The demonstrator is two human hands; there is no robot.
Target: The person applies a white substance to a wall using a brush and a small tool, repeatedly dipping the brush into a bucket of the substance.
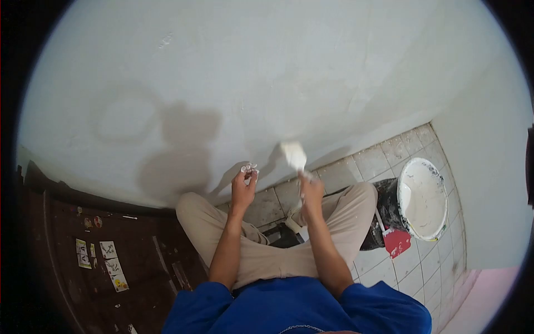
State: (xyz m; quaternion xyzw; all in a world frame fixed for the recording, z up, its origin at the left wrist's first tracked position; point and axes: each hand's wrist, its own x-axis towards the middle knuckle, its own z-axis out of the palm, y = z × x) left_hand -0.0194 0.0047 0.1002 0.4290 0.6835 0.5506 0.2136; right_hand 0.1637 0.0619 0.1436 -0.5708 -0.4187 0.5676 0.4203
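My right hand [311,193] is closed around the handle of a putty knife [293,155]. White paste coats its wide blade, which is slightly blurred and points up toward the pale wall [267,83]. To the left of it, my left hand [243,186] is raised in front of the wall with its fingers curled together. White smears cover those fingertips, and I cannot tell what they pinch. Both forearms reach out between my bent knees.
At the right stands a black bucket [399,206] with white paste inside and on its rim. A red scraper [397,243] is at its side, above the tiled floor [378,161]. Brown wooden panelling [61,222] with stickers lies on the left.
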